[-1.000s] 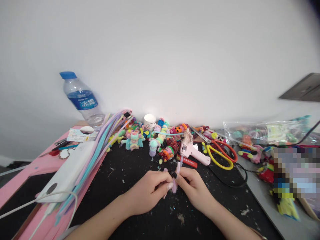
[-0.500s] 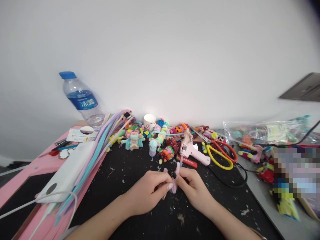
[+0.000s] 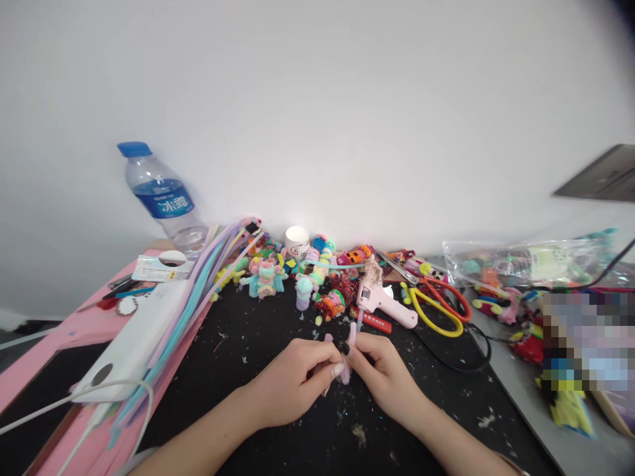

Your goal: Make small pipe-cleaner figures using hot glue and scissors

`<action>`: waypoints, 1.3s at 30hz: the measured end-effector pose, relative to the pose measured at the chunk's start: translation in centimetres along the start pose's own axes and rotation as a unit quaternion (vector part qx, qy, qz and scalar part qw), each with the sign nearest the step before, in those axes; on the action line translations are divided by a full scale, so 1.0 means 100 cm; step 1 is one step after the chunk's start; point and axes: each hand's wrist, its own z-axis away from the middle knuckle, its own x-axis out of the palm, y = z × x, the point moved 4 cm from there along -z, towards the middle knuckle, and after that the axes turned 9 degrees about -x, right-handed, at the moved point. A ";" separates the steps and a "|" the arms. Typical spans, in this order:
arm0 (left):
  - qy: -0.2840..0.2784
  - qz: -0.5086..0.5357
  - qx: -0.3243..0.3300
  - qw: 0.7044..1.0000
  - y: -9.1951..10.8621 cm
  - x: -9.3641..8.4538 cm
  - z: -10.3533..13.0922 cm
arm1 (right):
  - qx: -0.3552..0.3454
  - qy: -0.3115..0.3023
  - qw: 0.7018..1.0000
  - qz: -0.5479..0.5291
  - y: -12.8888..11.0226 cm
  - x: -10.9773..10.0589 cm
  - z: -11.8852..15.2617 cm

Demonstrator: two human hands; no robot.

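Note:
Near the middle of the black work surface, my left hand [image 3: 308,377] is closed with thumb and fingertips pinching a small lilac fuzzy strip [image 3: 346,373]. My right hand [image 3: 381,370] meets it from the other side, its thumb and fingers also closed on the strip, part of which sticks up beside the fingertips. A small dark piece shows between the hands; what it is cannot be made out. Just beyond my right hand lie a pale pink glue gun [image 3: 394,309] and a red stick with printing [image 3: 374,321].
Yellow-handled scissors [image 3: 436,322] and red-handled scissors [image 3: 459,301] lie right, by a black cable. Small fuzzy figures [image 3: 266,277] and a white cup [image 3: 297,242] line the wall. Pastel strips [image 3: 183,317] lie across a white box [image 3: 136,344] at left, below a bottle [image 3: 161,192].

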 end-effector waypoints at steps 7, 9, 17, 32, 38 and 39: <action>0.001 0.002 0.003 1.000 -0.001 0.000 0.001 | 0.002 0.000 1.000 0.002 -0.001 0.000 -0.001; 0.002 0.002 0.002 1.000 -0.001 0.000 0.001 | 0.001 0.001 1.000 0.002 -0.001 0.000 0.000; 0.003 0.004 -0.001 1.000 -0.001 0.001 0.001 | 0.001 0.002 1.000 0.008 0.000 0.000 0.000; 0.090 -0.076 -0.034 0.992 -0.009 -0.009 -0.002 | 0.032 0.116 0.992 -0.036 0.002 -0.012 0.001; 0.091 -0.142 0.022 0.985 -0.009 -0.008 -0.001 | 0.032 0.102 0.993 -0.058 0.002 -0.009 0.001; 0.089 -0.151 0.027 0.984 -0.008 -0.008 -0.001 | 0.035 0.101 0.992 -0.064 0.003 -0.009 0.001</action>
